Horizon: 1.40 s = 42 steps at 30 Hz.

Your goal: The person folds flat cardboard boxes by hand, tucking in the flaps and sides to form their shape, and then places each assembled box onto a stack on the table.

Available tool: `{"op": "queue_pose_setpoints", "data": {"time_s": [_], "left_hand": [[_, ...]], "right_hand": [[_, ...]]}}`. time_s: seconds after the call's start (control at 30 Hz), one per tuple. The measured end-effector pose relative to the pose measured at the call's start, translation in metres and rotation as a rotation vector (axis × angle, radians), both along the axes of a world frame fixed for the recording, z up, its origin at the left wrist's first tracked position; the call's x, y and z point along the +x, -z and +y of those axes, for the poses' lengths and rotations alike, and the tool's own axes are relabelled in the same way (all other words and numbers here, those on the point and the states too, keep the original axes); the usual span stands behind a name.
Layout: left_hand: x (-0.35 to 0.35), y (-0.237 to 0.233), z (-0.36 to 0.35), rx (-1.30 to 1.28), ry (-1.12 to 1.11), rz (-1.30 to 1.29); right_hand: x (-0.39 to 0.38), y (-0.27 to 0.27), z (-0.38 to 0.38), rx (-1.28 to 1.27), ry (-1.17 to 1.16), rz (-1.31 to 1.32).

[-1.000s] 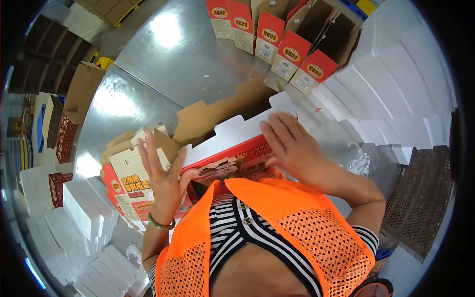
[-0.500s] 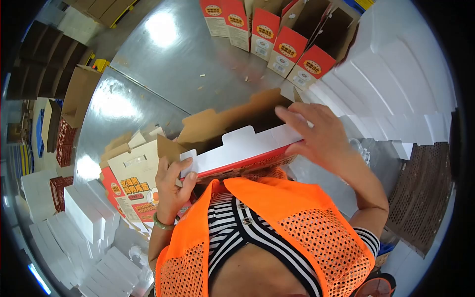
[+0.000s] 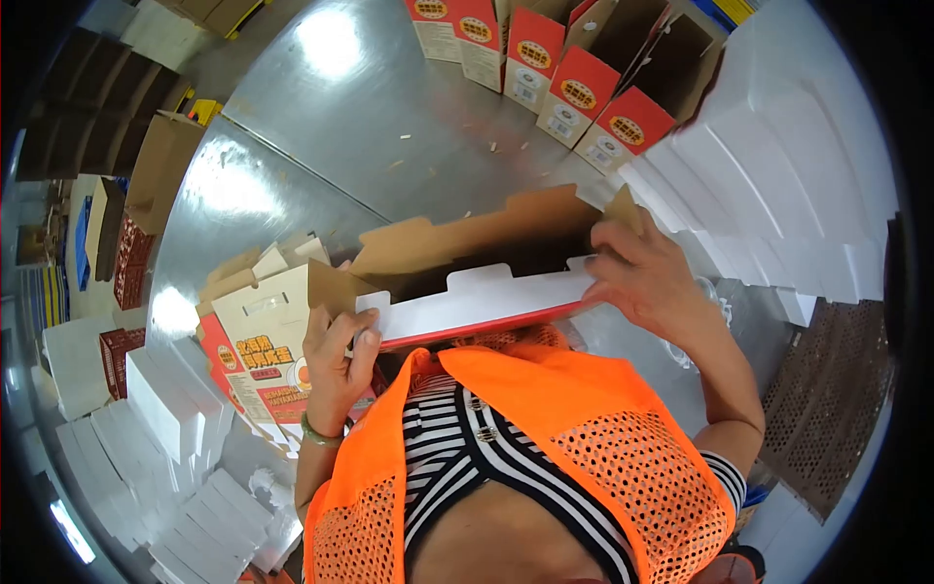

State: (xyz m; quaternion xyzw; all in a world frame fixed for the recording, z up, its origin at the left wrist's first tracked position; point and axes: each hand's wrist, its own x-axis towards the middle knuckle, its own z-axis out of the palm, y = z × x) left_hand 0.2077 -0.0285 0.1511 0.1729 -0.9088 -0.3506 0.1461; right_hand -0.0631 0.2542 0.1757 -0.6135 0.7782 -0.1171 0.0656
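Note:
An open-topped cardboard box [image 3: 477, 302] stands before me, with a white near flap, a red outer edge and a brown far wall. My left hand [image 3: 341, 355] pinches its near left corner, thumb and fingers on the white tab there. At the other end, my right hand [image 3: 647, 277] has its fingers curled round the near right corner. A tan end flap [image 3: 625, 209] sticks up behind those fingers. Just left of my left hand is a printed cream-and-red carton [image 3: 268, 336]. The inside of the open box is mostly in shadow.
Several open red-and-cream cartons [image 3: 579, 92] line the far side of the metal table [image 3: 321, 117]. White foam-like stacks rise at right [image 3: 769, 165] and lower left [image 3: 175, 409]. Small scraps [image 3: 406, 137] lie on the tabletop. Brown perforated panels [image 3: 827, 389] are at far right.
My right hand has shifted from above the near flap to the right corner, its fingers curling in. The end flap there now shows upright. My left hand keeps its hold.

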Motion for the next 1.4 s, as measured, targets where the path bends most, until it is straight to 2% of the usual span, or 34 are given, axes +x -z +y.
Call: {"op": "queue_pose_setpoints", "data": {"time_s": [0.07,0.1,0.13,0.2,0.23,0.27,0.3,0.37,0.4,0.47,0.5,0.6,0.67,0.7,0.73,0.8,0.83,0.87,0.9,0.97,1.0,1.07,1.1,1.13,1.2,1.23,1.3,1.33,1.37,1.4], "left_hand": [[-0.004,0.011,0.003,-0.070,-0.107,0.115],[-0.006,0.017,0.003,-0.050,-0.019,0.248],[-0.010,0.020,0.005,-0.057,-0.038,0.246],[-0.011,0.024,0.012,0.245,-0.145,0.368],[-0.008,0.033,0.017,0.342,-0.179,0.414],[-0.006,0.033,0.016,0.337,-0.194,0.414],[-0.009,0.029,0.015,0.322,-0.147,0.371],[-0.019,-0.003,0.010,0.131,-0.083,0.103],[-0.017,0.002,0.005,0.128,-0.087,0.099],[-0.015,0.019,-0.003,0.099,-0.038,0.200],[-0.020,0.016,-0.001,0.164,-0.058,0.214],[-0.029,0.019,0.001,0.215,-0.152,0.207],[-0.035,0.011,-0.003,0.289,-0.135,0.189],[-0.039,0.003,-0.002,0.504,-0.204,0.136],[-0.041,-0.003,-0.002,0.714,-0.275,0.079],[-0.044,-0.003,-0.008,0.820,-0.235,0.082],[-0.045,-0.002,-0.011,0.983,-0.287,0.018],[-0.046,-0.001,-0.014,1.146,-0.339,-0.047],[-0.045,-0.001,-0.017,1.151,-0.338,-0.051],[-0.043,0.001,-0.025,1.214,-0.235,-0.179],[-0.044,0.000,-0.023,1.217,-0.239,-0.178],[-0.046,-0.003,-0.015,0.813,-0.202,-0.236],[-0.049,-0.004,-0.011,0.616,-0.153,-0.235],[-0.051,-0.006,-0.013,0.615,-0.158,-0.230],[-0.052,-0.007,-0.016,0.396,-0.081,-0.298],[-0.052,-0.007,-0.015,0.395,-0.092,-0.294],[-0.053,-0.005,-0.014,-0.019,-0.017,0.064],[-0.052,-0.003,-0.015,-0.020,-0.018,0.062],[-0.048,0.001,-0.015,0.146,0.013,0.171],[-0.046,0.002,-0.015,0.311,0.043,0.280]], "right_hand": [[0.005,0.006,-0.006,-0.107,0.056,-0.047],[0.006,0.009,-0.010,-0.208,0.111,-0.086],[0.006,0.012,-0.011,-0.213,0.091,-0.091],[0.009,0.024,-0.006,-0.333,0.276,-0.096],[0.009,0.032,-0.003,-0.363,0.269,-0.141],[0.008,0.040,-0.001,-0.394,0.262,-0.186],[0.010,0.038,-0.002,-0.481,0.224,-0.338],[0.011,0.039,-0.004,-0.544,0.188,-0.416],[0.012,0.039,-0.005,-0.575,0.168,-0.454],[0.007,0.053,-0.002,-0.695,0.135,-0.321],[0.006,0.053,-0.004,-0.694,0.145,-0.315],[0.012,0.043,-0.005,-0.890,0.158,-0.443],[0.017,0.027,-0.007,-0.619,0.518,-0.588],[0.009,0.022,-0.013,-0.599,0.522,-0.748],[0.001,0.018,-0.011,-0.601,0.531,-0.747],[-0.016,0.014,-0.007,-0.313,0.420,-1.091],[-0.022,0.018,-0.010,-0.312,0.425,-1.093],[-0.027,0.022,-0.016,-0.280,0.477,-1.240],[-0.029,0.024,-0.019,-0.245,0.528,-1.386],[-0.026,0.021,-0.027,-0.159,0.573,-1.419],[-0.023,0.018,-0.034,-0.072,0.611,-1.453],[-0.018,0.015,-0.039,-0.018,0.697,-1.419],[-0.020,0.023,-0.039,-0.016,0.551,-1.122],[-0.022,0.028,-0.039,-0.015,0.400,-0.823],[-0.019,0.029,-0.036,0.001,0.399,-0.761],[-0.017,0.029,-0.036,0.012,0.408,-0.702],[-0.010,0.011,-0.043,-0.075,0.358,-0.771],[-0.008,0.004,-0.045,-0.159,0.316,-0.842],[-0.011,0.010,-0.041,-0.159,0.317,-0.844],[-0.015,0.019,-0.034,-0.276,0.263,-1.130]]}}
